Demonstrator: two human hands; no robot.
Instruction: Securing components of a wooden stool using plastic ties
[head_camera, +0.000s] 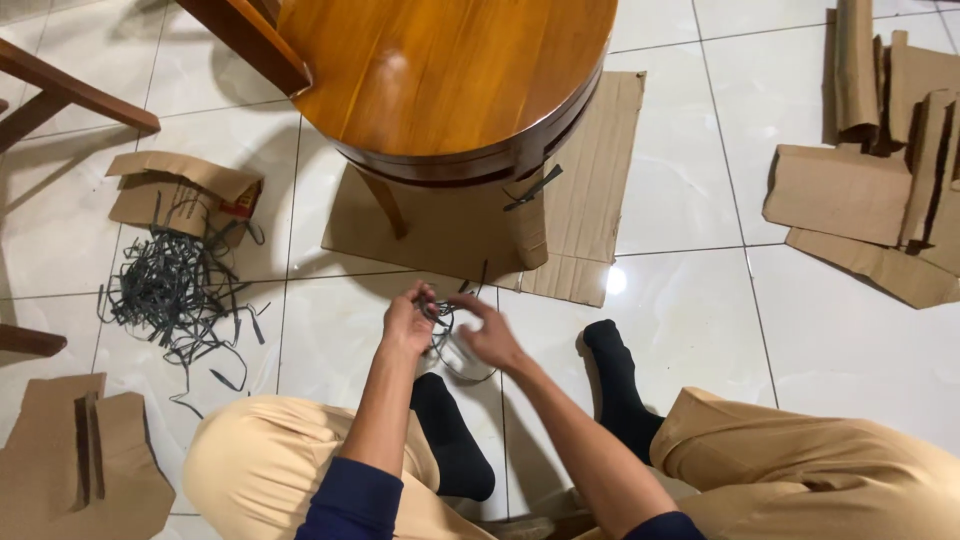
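My left hand (408, 322) and my right hand (488, 335) meet over the white tiled floor, both pinching a thin dark strap (441, 330) that loops down between them. I sit on the floor in tan trousers and black socks. Just beyond my hands stands a round wooden table (440, 70), one of its legs wrapped in cardboard (527, 225) and bound with a dark strap.
A flat cardboard sheet (590, 190) lies under the table. A tangled pile of dark straps (175, 285) sits at the left beside crumpled cardboard (180, 190). More cardboard pieces lie at the right (880, 190) and lower left (80, 460). Wooden chair legs (70, 95) show at far left.
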